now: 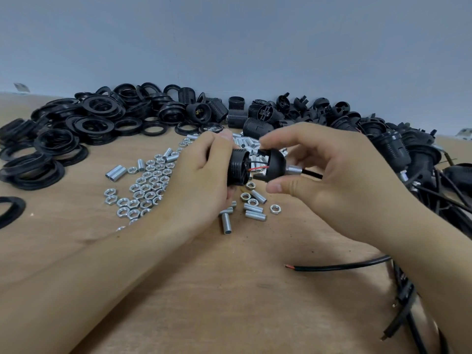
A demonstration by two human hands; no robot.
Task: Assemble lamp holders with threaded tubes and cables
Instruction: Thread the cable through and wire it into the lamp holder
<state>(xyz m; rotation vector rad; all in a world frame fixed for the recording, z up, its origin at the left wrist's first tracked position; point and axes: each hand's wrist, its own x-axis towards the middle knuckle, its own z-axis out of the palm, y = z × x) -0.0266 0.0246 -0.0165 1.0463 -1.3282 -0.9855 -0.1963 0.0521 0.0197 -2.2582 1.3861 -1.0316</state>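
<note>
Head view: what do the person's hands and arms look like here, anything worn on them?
Both are bare. The left hand and right hand wear no gloves, and no rings, watch or bracelet show. The forearms are uncovered to the frame's edge, with no sleeve in sight. The fingers carry no tape or markings.

A wooden table (229, 290) is observed beneath both hands. A plain blue-grey wall (229, 42) is noted beyond them, meeting the table's far edge. Hex nuts (143, 190) are found heaped on the table just left of the left hand (201, 175), and a few are scattered between it and the right hand (332, 180). Black threaded rings (76, 129) are piled further left and beyond the left hand. A small pale scrap (21, 87) is recorded at the wall, far left of the left hand. A second pale scrap (464, 132) is recorded far right of the right hand.
</note>
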